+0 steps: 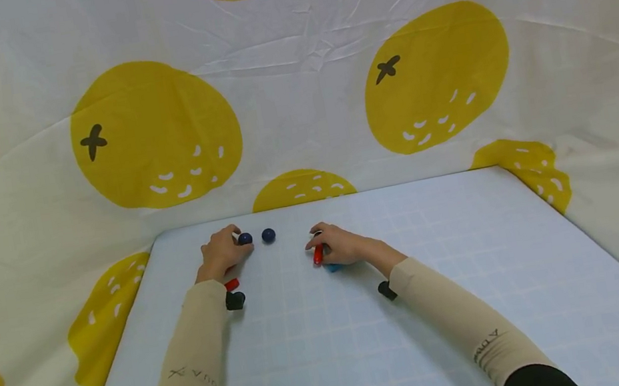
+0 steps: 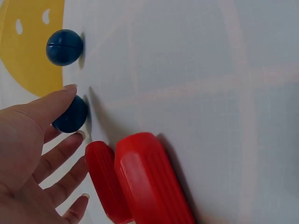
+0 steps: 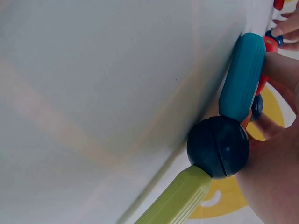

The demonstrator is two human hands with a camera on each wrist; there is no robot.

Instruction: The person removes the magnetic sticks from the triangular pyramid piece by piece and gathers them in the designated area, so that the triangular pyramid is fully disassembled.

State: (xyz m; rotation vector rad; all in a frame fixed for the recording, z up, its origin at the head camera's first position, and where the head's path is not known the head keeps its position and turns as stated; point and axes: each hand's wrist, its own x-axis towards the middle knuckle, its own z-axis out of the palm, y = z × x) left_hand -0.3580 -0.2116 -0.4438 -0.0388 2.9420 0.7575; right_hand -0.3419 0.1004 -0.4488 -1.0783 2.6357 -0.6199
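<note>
At the table's far left, my left hand (image 1: 221,251) pinches a dark blue ball (image 2: 74,116) between thumb and forefinger, its other fingers spread. A second blue ball (image 1: 268,235) lies just beyond it. Two ribbed red rods (image 2: 152,175) lie side by side below those fingers. My right hand (image 1: 342,243) grips a red rod (image 1: 318,254) of a joined piece near the far middle. In the right wrist view, this piece shows a teal rod (image 3: 243,77), a grooved dark blue ball (image 3: 218,147) and a light green rod (image 3: 175,200). My palm hides part of it.
The pale checked table (image 1: 323,353) runs back to a white cloth (image 1: 301,100) printed with yellow fruit. The cloth also hangs past both side edges. A dark camera mount (image 1: 235,300) sits at my left wrist, another mount (image 1: 387,290) at the right.
</note>
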